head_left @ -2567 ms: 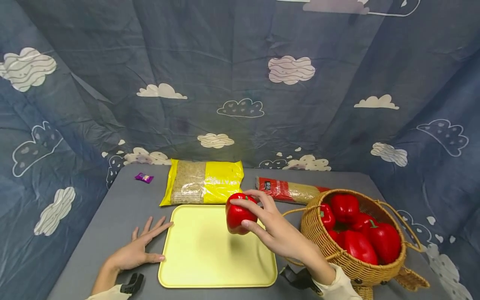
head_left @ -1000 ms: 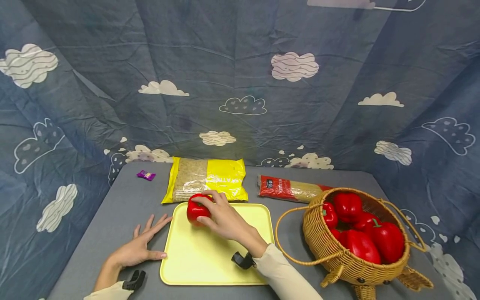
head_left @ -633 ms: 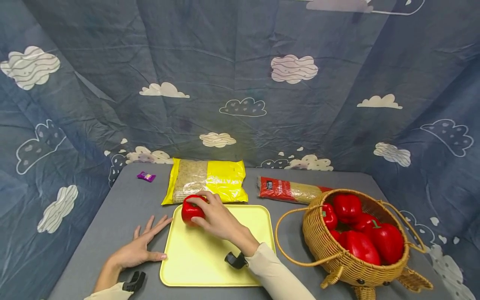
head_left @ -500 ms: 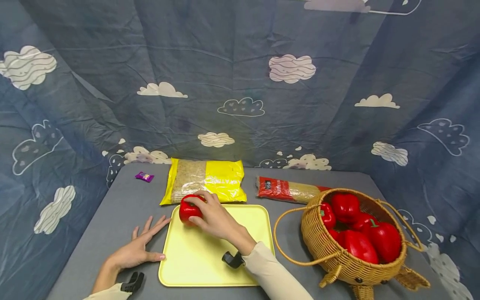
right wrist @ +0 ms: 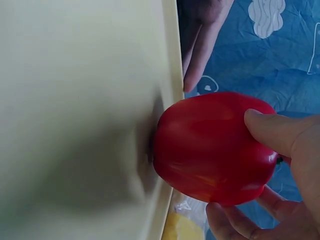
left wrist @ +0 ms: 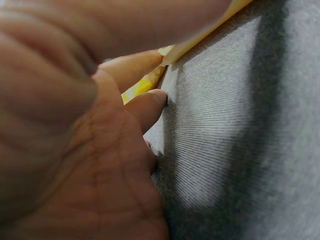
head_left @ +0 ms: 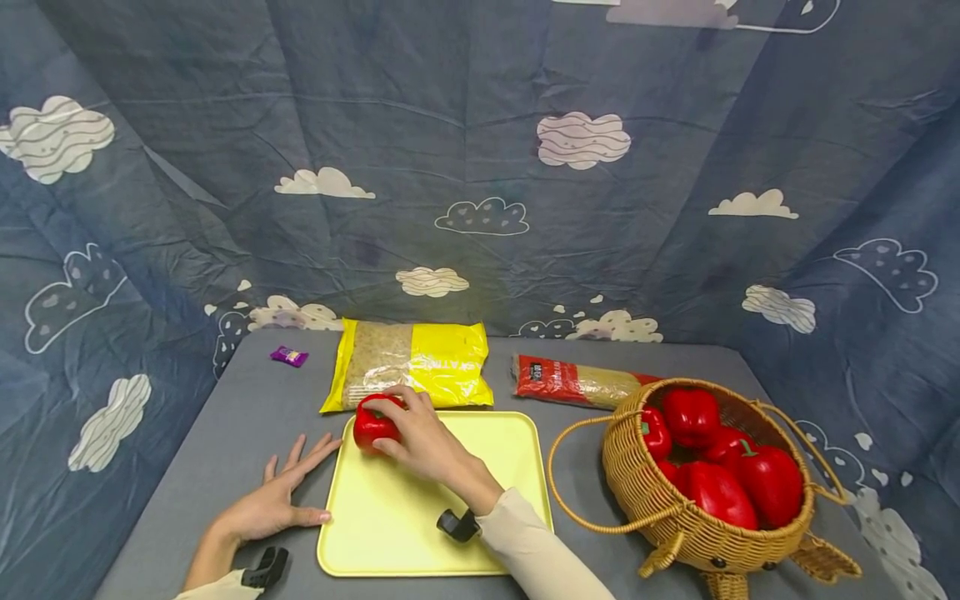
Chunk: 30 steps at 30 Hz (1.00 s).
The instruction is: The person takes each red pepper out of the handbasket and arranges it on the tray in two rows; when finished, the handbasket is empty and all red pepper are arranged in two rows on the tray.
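My right hand grips a glossy red bell pepper over the far left corner of a pale yellow tray. In the right wrist view the thumb lies along one side of the pepper and the fingers curl round the other, with the pepper's base right at the tray surface. My left hand rests with fingers spread at the tray's left edge, thumb and index fingertip at the rim. From the left wrist, that palm shows bare, beside the grey cloth.
A wicker basket with several red bell peppers stands right of the tray, its handle reaching toward it. Behind the tray lie a yellow bag and a red noodle packet. A small purple wrapped sweet sits at the back left.
My right hand has carried the bell pepper leftward across the tray and down to its far left corner, shifting only slightly in the last half second. The left hand has stayed in place.
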Each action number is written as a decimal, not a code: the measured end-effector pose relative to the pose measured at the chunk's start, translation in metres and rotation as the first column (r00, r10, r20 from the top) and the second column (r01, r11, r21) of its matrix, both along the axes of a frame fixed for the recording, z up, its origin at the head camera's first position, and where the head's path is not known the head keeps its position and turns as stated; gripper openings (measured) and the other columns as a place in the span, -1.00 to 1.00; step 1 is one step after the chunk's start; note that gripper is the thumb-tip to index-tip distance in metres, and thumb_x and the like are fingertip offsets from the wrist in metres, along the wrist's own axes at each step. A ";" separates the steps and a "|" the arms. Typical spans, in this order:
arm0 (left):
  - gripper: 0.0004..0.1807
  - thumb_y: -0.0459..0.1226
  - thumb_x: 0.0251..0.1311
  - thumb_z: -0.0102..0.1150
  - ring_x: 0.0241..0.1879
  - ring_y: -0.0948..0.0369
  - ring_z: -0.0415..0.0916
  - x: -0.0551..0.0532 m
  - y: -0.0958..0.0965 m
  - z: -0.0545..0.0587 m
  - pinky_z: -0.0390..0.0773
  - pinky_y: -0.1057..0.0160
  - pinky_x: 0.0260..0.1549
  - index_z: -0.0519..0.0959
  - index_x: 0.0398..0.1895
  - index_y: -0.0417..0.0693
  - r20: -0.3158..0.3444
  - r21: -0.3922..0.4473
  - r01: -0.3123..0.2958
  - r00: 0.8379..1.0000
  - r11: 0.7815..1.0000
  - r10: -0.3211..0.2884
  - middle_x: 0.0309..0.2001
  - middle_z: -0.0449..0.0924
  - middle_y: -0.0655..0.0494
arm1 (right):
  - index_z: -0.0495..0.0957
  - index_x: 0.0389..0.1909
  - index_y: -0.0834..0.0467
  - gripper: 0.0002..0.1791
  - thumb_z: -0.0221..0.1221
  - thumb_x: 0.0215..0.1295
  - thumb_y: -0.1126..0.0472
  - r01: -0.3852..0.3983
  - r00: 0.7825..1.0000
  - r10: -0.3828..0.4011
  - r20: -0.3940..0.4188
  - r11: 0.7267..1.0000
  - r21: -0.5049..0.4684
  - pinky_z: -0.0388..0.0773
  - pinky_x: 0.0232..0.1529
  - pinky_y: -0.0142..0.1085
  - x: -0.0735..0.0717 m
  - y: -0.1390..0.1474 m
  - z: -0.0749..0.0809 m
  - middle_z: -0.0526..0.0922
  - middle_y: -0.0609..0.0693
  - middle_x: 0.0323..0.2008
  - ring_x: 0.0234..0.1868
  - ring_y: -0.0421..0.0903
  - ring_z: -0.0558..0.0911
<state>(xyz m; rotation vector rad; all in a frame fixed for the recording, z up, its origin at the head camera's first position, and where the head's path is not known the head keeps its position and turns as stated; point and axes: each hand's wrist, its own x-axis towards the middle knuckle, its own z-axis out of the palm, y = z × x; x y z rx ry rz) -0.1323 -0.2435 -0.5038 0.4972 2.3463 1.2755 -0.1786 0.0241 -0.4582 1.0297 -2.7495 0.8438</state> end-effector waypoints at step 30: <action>0.11 -0.14 0.04 0.49 0.47 -0.36 -0.81 -0.001 0.000 -0.001 -0.87 -0.44 0.18 0.04 0.61 0.00 0.020 0.012 -0.002 1.000 1.000 0.002 0.60 -0.27 -0.31 | 0.40 0.33 -0.02 -0.35 0.39 0.24 0.05 0.094 0.992 -0.089 0.087 0.993 -0.065 0.58 0.15 -0.21 -0.003 -0.006 -0.004 0.43 0.04 0.24 0.16 0.03 0.50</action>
